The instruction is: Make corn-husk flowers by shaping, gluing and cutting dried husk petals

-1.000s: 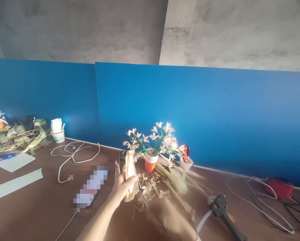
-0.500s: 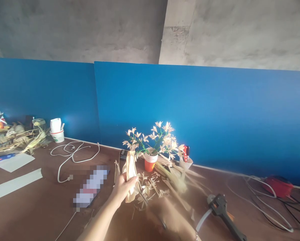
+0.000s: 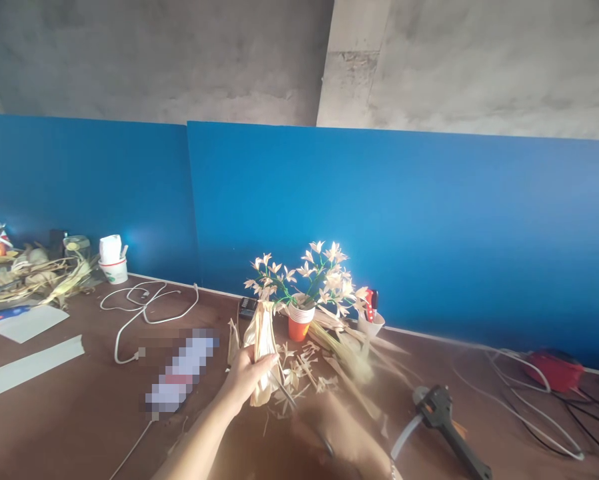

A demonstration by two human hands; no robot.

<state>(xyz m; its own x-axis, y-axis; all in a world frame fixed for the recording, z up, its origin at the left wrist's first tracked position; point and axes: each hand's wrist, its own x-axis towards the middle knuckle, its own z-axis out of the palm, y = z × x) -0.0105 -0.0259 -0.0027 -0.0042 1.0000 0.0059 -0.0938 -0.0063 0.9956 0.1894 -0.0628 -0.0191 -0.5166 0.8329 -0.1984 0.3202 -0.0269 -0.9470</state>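
Observation:
My left hand (image 3: 243,377) reaches out over the brown table (image 3: 79,413) and is closed round a pale dried corn husk (image 3: 262,340), held upright. Just past it stands an orange paper cup (image 3: 298,324) with a bunch of small husk flowers (image 3: 309,273) on green stems. Loose husk strips and small cut flowers (image 3: 304,373) lie to the right of the held husk. My right hand (image 3: 347,433) is a washed-out blur low in the frame. A thin dark shape runs from it toward the husk, and its fingers cannot be made out.
A black glue gun (image 3: 442,417) with a white cable lies at the right, near a red box (image 3: 552,370) and tangled wires. A white cord (image 3: 144,310), paper strips (image 3: 29,367), a white cup (image 3: 113,263) and a husk pile (image 3: 39,280) are at the left. Blue panels (image 3: 379,220) back the table.
My left hand has shifted the husk very slightly; the view has drifted a little. Nothing else has moved.

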